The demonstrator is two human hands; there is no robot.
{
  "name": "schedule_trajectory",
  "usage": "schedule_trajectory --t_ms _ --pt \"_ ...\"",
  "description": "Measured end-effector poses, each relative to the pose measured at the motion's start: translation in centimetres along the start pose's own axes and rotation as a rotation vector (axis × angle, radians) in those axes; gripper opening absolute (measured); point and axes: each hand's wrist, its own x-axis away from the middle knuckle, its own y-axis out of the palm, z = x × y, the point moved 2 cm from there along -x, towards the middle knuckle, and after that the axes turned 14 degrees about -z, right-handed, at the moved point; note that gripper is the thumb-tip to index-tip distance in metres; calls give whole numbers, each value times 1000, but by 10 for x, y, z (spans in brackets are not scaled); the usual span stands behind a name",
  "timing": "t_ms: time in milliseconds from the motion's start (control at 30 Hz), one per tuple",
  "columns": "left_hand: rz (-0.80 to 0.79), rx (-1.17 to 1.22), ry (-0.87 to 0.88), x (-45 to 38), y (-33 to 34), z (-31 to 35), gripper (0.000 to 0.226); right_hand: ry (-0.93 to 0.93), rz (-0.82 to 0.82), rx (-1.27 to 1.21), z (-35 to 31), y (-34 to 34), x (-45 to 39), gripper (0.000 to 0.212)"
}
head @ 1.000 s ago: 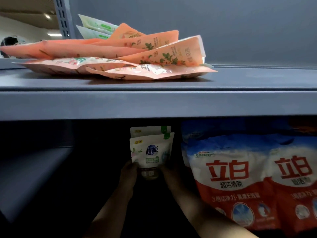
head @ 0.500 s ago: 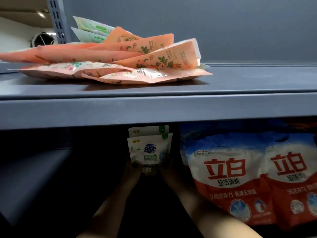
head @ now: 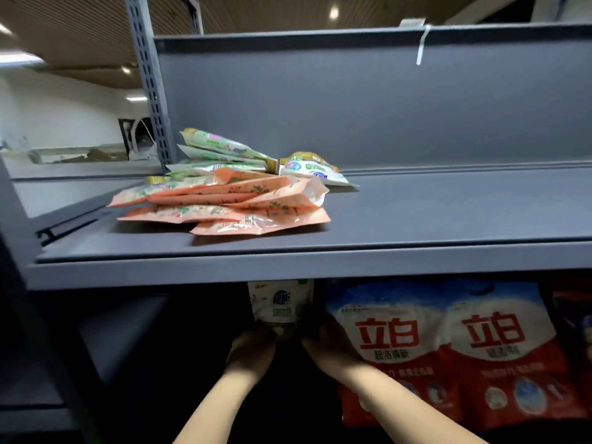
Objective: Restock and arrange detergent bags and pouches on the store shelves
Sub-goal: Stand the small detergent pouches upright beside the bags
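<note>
**Both hands on the white pouch, deep in the lower shelf**

Down in the shadow under the grey upper shelf (head: 288, 251), the left hand (head: 251, 350) and the right hand (head: 330, 344) meet at the foot of a small white stand-up detergent pouch (head: 282, 302). It stands upright on the lower shelf, just beside the big red-and-white detergent bags (head: 442, 347) on its right, its top edge hidden behind the shelf lip. The fingers curl in at the pouch's bottom corners, one hand to each side. The grip looks to be closed on the base, though it is dark in there and I cannot make out each fingertip's contact.

How will it handle? My read: a soft-sided refill pouch, light beside those bulky bags, with slick printed film and contents that shift when tipped. Squeeze it in the middle and it will buckle, so the base gusset is the sensible place to hold it, where it is stiffest. Held low from both sides, it should slide or straighten without flopping forward.

Up top, a loose heap of flat orange pouches (head: 224, 203) lies sprawled on the upper shelf, with green-and-white pouches (head: 224, 149) piled behind them near the perforated upright (head: 150, 91). Those lie limp and overlapping; they look thin and floppy, likely to slip off one another if lifted as a stack. None of them is stood up yet.
</note>
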Motion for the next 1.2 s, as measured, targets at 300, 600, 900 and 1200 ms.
schedule_trajectory --t_ms 300,600,900,1200 --pt "105 -138 190 131 -39 67 26 -148 -109 432 -56 -68 106 45" --pt "433 -8 419 168 -156 122 24 -398 59 334 -152 -140 141 17" --pt "442 -125 303 86 -235 149 20 -222 285 447 -189 -195 58 14" --pt "358 -245 209 -12 -267 156 42 97 195 683 -186 -218 -43 24"
